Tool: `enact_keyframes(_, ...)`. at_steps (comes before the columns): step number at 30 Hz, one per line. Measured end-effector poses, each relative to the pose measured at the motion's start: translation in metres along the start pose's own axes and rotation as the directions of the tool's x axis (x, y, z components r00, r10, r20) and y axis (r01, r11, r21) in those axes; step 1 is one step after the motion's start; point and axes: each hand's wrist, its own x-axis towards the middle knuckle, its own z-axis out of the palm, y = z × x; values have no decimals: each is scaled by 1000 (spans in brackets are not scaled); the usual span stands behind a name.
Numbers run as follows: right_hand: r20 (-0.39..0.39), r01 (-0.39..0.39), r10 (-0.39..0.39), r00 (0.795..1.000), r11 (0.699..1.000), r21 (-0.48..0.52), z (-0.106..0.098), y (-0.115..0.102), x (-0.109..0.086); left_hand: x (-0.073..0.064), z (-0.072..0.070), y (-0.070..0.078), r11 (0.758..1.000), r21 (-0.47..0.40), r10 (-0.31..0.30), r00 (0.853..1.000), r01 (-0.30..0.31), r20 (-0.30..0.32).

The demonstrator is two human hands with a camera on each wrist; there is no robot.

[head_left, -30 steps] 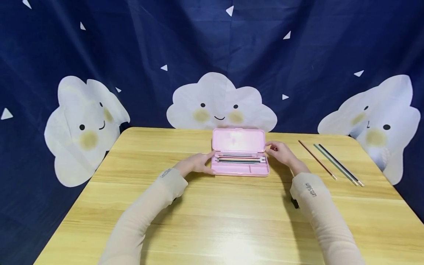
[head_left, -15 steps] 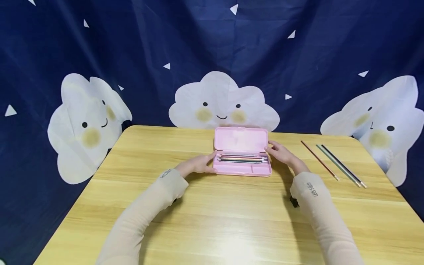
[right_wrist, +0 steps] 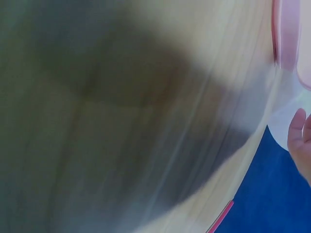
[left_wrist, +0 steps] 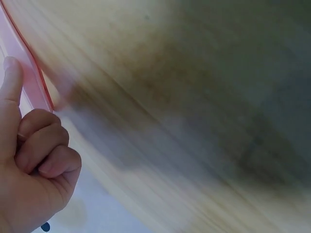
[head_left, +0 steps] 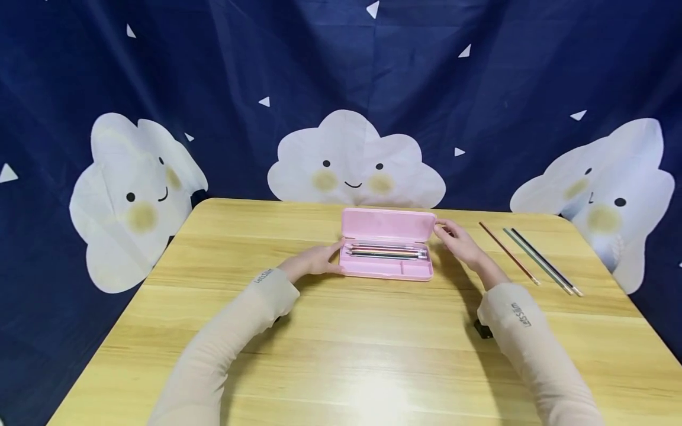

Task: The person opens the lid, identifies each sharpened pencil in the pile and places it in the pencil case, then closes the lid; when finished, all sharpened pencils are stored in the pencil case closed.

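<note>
A pink pencil case (head_left: 372,269) stands open near the table's far edge, its lid (head_left: 389,225) raised at the back. Several pencils (head_left: 386,252) lie in its rear compartment; two smaller front compartments hold nothing visible. My left hand (head_left: 313,260) grips the base's left end, thumb at the front corner. In the left wrist view the thumb (left_wrist: 12,80) lies along the pink side and the other fingers are curled. My right hand (head_left: 461,244) holds the lid's right edge with its fingertips. Only part of that hand (right_wrist: 302,141) shows in the right wrist view.
Three loose pencils, reddish (head_left: 508,252), green (head_left: 537,260) and black (head_left: 547,261), lie slanted on the wooden table (head_left: 341,337) right of the case. Behind the table hangs a dark blue curtain (head_left: 229,160) with white clouds.
My right hand has shifted slightly right and up to the lid's edge, and the lid has swung forward to stand more upright. The left hand has stayed on the base.
</note>
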Motion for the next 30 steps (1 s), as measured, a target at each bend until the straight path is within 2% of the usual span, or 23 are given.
enact_keyframes(4, -15, 13, -12, 1000, 998, 55, 2, -3, -4, 0, 1, -2, 997, 78, 6, 999, -3, -48)
enact_keyframes(8, 20, 14, -16, 1000, 994, 105, 3, -5, -8, 0, 3, -4, 991, 132, -1, 998, 10, -69)
enact_keyframes(11, 65, 8, -15, 998, 994, 110, 2, -5, -11, 0, 5, -6, 993, 121, 3, 996, 8, -92)
enact_keyframes(15, 160, -31, 18, 987, 996, 82, -4, -3, -13, 1, 6, -10, 999, 46, 7, 989, 0, -146)
enact_keyframes(18, 270, -65, 51, 961, 997, 44, -8, -2, -14, 1, 4, -12, 999, -40, 3, 986, -9, -164)
enact_keyframes(21, 384, -97, 83, 920, 995, 17, -10, -1, -14, 1, 0, -11, 995, -98, 9, 987, -26, -163)
enact_keyframes(25, 466, -134, 142, 873, 990, -51, -10, 0, -17, 3, -2, -6, 996, -88, 6, 991, -17, -130)
enact_keyframes(30, 481, -117, 177, 858, 982, -151, -7, -1, -22, 3, 0, -2, 999, -51, -14, 998, 11, -66)
